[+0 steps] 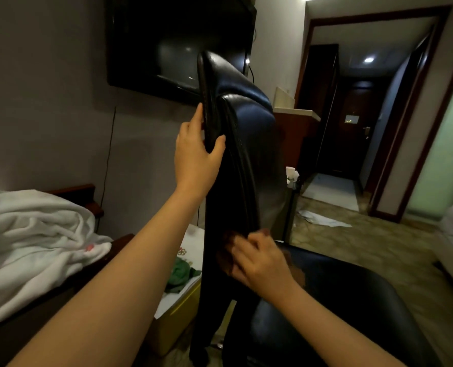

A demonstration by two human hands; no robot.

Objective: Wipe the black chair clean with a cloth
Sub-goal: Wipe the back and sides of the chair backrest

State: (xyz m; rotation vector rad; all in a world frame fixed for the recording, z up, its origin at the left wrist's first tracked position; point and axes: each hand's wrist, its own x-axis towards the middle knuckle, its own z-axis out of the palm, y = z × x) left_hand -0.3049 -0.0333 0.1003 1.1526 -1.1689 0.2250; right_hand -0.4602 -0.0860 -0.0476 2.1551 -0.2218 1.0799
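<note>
Left hand [195,152] clamped on near edge of black chair [246,144] backrest, upper part; thumb on the front padding, fingers wrapped behind the edge. Right hand [260,260] lower down, pressed against backrest edge just above the seat; blurred. Dark brownish cloth [226,256] bunched under right fingers, in contact with the leather; grip closed around it as far as blur allows.

Chair centre frame, backrest upright and seen edge-on, seat [339,300] at near right. Wall-mounted TV [167,41] behind chair, far left. White bedding [32,242] heaped at near left. Green fabric [180,275] on a white-topped surface left of chair base. Doorway [379,115] to a dim corridor at far right; paper [323,219] on the patterned floor near it.
</note>
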